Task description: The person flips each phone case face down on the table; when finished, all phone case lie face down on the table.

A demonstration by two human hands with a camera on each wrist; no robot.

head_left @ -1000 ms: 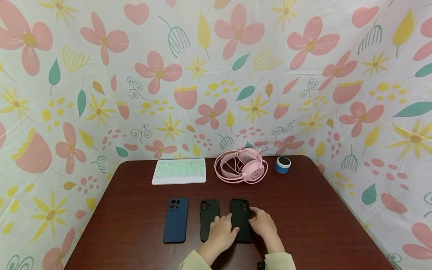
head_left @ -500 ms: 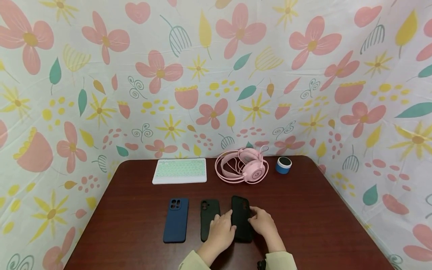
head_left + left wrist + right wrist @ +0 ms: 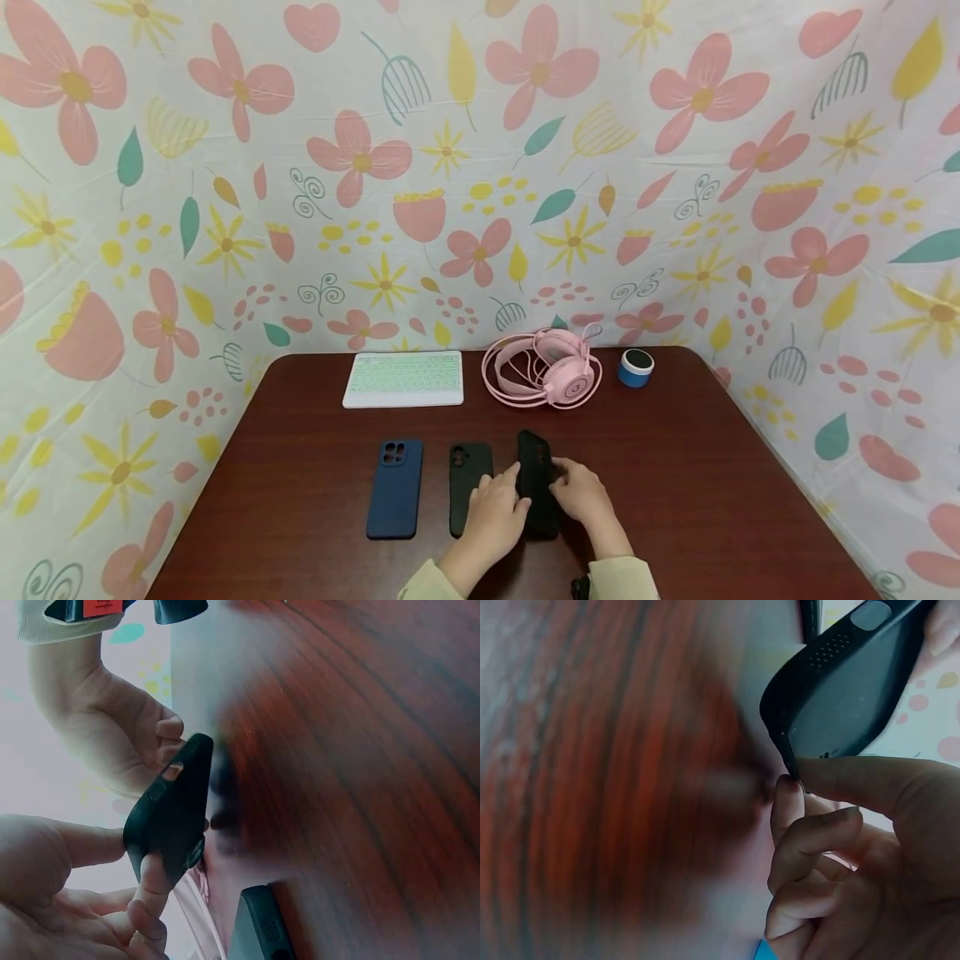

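A black phone case (image 3: 535, 487) stands tilted on its long side, lifted off the table along its left edge. My left hand (image 3: 492, 518) holds that side; in the left wrist view its thumb and a finger pinch the case. On the other side my right hand (image 3: 583, 493) pinches the rim between thumb and fingertip, as the right wrist view shows, where the case's hollow inside (image 3: 840, 705) is visible. Just left of it lies a dark green-black phone case (image 3: 467, 479), partly covered by my left hand. Further left is a blue phone case (image 3: 395, 489), lying flat.
Along the back of the brown table (image 3: 315, 467) sit a white keyboard with green keys (image 3: 405, 379), pink headphones (image 3: 566, 379) and a small blue and white cylinder with a dark top (image 3: 635, 368). Behind the table hangs a flowered cloth (image 3: 480, 183).
The black phone case has turned from lying flat to tilted, its left side rising. Both hands stay at its sides. The other phone cases have not moved.
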